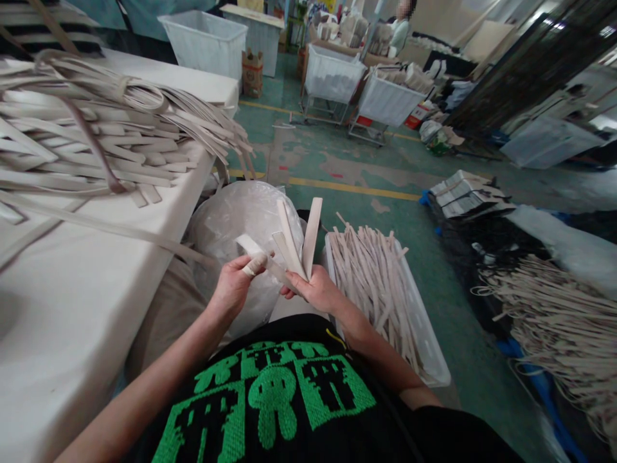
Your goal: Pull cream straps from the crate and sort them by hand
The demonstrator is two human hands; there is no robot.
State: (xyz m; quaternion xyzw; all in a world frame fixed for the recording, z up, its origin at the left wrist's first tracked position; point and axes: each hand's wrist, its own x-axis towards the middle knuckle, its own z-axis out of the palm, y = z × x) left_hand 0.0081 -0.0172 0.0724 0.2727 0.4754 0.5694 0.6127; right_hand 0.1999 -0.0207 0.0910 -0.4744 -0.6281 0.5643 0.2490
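Observation:
My right hand [315, 290] grips the lower ends of several pale beige strips [296, 239] that fan upward above my lap. My left hand [234, 283] pinches one strip end [248, 245] from that same bunch; a finger on it is wrapped in white tape. Both hands are closed on the strips, just in front of my black shirt with green print. A clear plastic bag [236, 222] bulges behind the hands.
A white table [72, 308] on my left carries a big pile of the same strips [96, 138]. A white bin [427, 334] of strips stands at my right. More strips [554, 315] lie on the floor far right. Carts [332, 77] and bins stand across the green floor.

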